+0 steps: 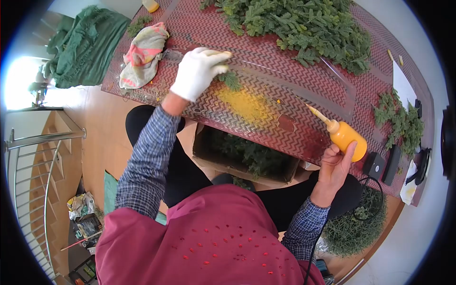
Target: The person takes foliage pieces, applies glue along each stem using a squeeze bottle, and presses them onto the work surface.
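Note:
My left hand [199, 71], in a white glove, is over the red patterned table with thumb and fingers brought toward each other. A small green sprig [231, 80] hangs just beneath its fingertips, seemingly pinched there. In my bare right hand [336, 166] is a yellow squeeze bottle [349, 139], its long nozzle tilted up and to the left. Between the hands, yellow powder or residue [247, 105] covers a patch of the tabletop. A large pile of green sprigs [304, 28] lies at the back of the table.
A stained cloth [145, 56] lies on the table [190, 38] at left. More sprigs [399, 121] and black devices [392, 164] are at right. Below the table edge stands a cardboard box [285, 178] of greenery. A stair railing [45, 140] is at far left.

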The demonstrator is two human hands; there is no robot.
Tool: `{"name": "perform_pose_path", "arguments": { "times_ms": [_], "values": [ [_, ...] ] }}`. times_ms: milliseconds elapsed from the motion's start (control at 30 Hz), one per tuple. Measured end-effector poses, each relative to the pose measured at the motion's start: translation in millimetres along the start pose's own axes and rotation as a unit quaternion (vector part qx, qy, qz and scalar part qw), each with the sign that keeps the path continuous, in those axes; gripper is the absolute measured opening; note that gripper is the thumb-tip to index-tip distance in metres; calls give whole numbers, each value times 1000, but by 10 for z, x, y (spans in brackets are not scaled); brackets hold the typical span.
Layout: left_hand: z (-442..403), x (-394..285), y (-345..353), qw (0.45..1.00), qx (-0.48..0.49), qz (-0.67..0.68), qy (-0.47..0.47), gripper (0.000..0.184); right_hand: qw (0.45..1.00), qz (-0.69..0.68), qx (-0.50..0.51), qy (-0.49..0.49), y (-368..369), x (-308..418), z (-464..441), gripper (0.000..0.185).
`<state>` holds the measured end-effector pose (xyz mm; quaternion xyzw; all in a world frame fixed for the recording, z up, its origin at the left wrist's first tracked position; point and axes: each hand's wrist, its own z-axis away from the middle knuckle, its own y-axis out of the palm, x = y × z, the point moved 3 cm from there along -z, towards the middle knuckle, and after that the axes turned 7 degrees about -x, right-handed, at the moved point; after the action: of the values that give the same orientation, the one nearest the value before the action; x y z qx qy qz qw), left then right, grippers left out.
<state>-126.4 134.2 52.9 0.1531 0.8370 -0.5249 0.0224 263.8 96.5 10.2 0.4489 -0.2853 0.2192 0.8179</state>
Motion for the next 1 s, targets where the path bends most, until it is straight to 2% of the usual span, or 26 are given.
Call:
{"name": "perform_pose_path", "arguments": {
  "times_ms": [33, 100, 133, 167, 267, 333, 367, 400, 433, 467, 500, 567, 633, 700, 767, 833, 900, 967, 1000],
  "values": [
    [-88, 22, 33, 1000, -1, 0, 1, 40, 1000, -1, 0, -1, 4, 7, 5, 41],
    [-205, -88, 209, 981, 168, -8, 99, 47, 1000, 3, -5, 3, 13, 10, 13, 41],
    [-235, -164, 240, 957, 263, -58, 111, 51, 1000, 2, -4, 1, 27, 14, 18, 41],
    [-190, -109, 362, 944, 286, -59, 154, 51, 1000, -4, -6, 0, 37, 20, 29, 41],
    [-121, -121, 374, 943, 305, -52, 123, 46, 1000, -18, -8, 1, 57, 41, 45, 40],
    [-65, -103, 279, 974, 216, -10, 64, 37, 1000, -26, -9, 2, 59, 61, 58, 40],
    [-30, -133, 277, 974, 217, -10, 66, 37, 1000, -28, -8, 4, 66, 65, 65, 39],
    [-29, -185, 161, 951, 225, 143, -155, 32, 999, -31, -7, 7, 63, 63, 71, 39],
    [48, -233, 106, 860, 215, 284, -367, 26, 999, -33, -8, 8, 48, 60, 69, 39],
    [126, -297, 112, 789, 174, 365, -462, 23, 999, -35, 0, 10, 38, 59, 63, 39],
    [232, -363, 114, 740, 117, 417, -514, 27, 999, -37, 8, 12, 33, 55, 56, 39],
    [525, -423, 294, 633, 17, 525, -569, 30, 999, -45, 10, 17, 23, 44, 44, 38],
    [743, -528, 456, 556, -31, 571, -603, 32, 999, -50, 9, 20, 12, 29, 39, 38],
    [875, -620, 536, 543, -42, 580, -606, 33, 998, -51, 11, 21, 10, 11, 31, 37],
    [941, -722, 495, 479, -87, 607, -629, 33, 999, -47, 14, 20, 13, 1, 26, 36],
    [1011, -749, 407, 464, -102, 627, -617, 35, 999, -46, 19, 22, 5, -13, 17, 36],
    [1103, -748, 313, 465, -74, 625, -622, 37, 998, -43, 36, 30, -14, -25, -2, 36],
    [1171, -730, 213, 481, -84, 608, -626, 39, 999, -31, 32, 26, -7, -46, 9, 35],
    [1185, -694, 150, 535, -86, 567, -621, 39, 999, -19, 29, 20, -2, -50, 16, 35]
  ]
}}
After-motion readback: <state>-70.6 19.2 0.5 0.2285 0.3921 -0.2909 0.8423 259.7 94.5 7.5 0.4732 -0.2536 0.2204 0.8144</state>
